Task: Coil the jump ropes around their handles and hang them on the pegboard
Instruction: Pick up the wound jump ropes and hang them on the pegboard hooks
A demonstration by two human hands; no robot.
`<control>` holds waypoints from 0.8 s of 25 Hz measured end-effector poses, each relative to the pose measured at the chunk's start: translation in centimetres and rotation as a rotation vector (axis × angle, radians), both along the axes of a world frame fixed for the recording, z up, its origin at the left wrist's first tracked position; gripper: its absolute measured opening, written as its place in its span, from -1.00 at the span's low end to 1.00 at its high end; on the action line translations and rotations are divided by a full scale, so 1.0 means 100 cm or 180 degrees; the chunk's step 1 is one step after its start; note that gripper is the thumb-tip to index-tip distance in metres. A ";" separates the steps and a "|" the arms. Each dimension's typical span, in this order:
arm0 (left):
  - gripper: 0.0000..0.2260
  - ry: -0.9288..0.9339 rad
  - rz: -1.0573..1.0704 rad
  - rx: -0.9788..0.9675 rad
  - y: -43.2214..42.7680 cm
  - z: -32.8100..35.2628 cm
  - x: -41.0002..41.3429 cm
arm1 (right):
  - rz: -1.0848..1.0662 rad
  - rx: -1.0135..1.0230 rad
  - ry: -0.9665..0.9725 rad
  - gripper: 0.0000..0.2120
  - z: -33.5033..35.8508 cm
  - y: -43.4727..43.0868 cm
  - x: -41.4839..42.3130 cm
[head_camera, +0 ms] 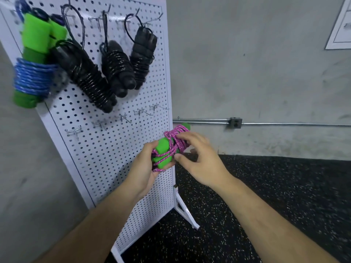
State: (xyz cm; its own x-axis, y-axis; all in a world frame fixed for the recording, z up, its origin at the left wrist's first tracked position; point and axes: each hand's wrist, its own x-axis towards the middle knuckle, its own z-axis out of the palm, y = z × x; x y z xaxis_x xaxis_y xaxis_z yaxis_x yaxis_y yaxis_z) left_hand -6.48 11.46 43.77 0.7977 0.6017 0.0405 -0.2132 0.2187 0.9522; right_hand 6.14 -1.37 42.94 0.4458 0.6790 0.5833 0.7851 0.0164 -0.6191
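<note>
In front of the white pegboard (106, 158) I hold a pink jump rope (177, 141) wound around its green handles (163, 151). My left hand (144, 166) grips the near end of the handles from below. My right hand (197, 156) pinches the pink rope coils at the far side with fingers and thumb. On the board's top row hang a blue rope on green handles (33, 80) and three coiled black ropes (89, 80), (117, 67), (142, 54).
A lower row of bare metal hooks (122, 118) crosses the board above my hands. The board stands on white feet (187, 215) on speckled black rubber flooring (266, 196). A grey concrete wall with a conduit and outlet box (235, 122) is behind.
</note>
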 end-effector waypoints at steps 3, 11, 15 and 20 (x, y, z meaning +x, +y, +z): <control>-0.58 0.0070 0.0138 0.0195 0.000 0.006 -0.005 | -0.0201 -0.0034 -0.0612 -0.43 0.005 0.004 -0.005; -0.50 0.0111 0.0274 0.1048 -0.001 0.006 -0.006 | -0.0359 0.0197 -0.0764 -0.55 0.002 0.013 -0.011; -0.71 0.0043 0.0650 0.1590 -0.013 0.009 -0.005 | -0.0320 0.0293 -0.0683 -0.62 0.005 0.010 -0.019; -0.76 -0.0274 0.0591 0.1844 -0.023 0.040 -0.008 | -0.0508 0.0824 0.0001 -0.76 0.031 0.014 -0.025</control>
